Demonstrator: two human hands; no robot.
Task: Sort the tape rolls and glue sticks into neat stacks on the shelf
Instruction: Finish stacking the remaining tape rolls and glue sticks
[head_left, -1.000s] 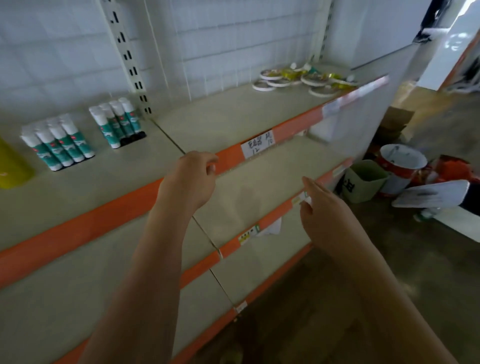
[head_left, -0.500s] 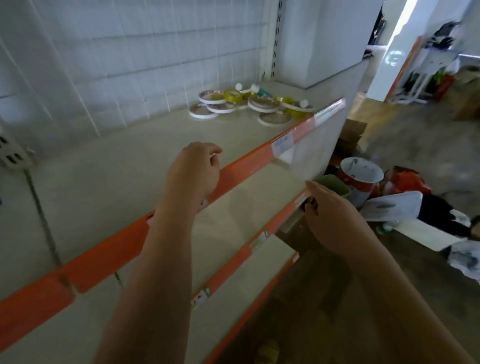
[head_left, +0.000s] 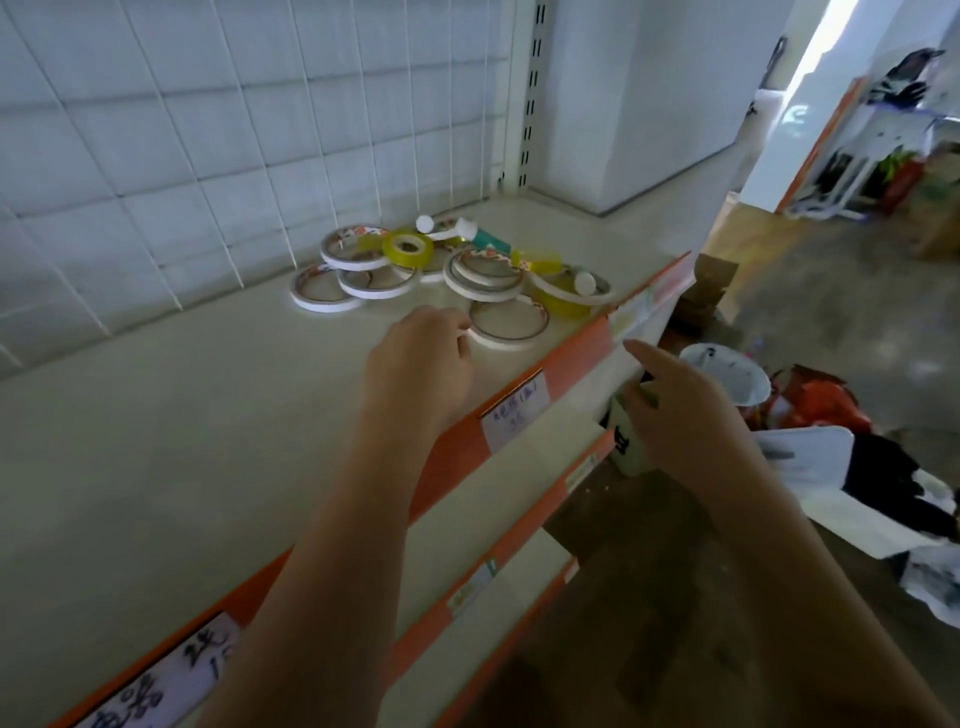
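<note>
Left grip (head_left: 423, 348) touches one of roughly eight tape rolls (head_left: 508, 325).

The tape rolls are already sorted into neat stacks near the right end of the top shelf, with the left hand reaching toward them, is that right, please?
Not quite: the tape rolls are not stacked. The head view shows them in a loose, overlapping jumble, mixed with glue sticks. The rest holds: they lie near the right end of the top shelf, and the left hand reaches toward them.
</note>
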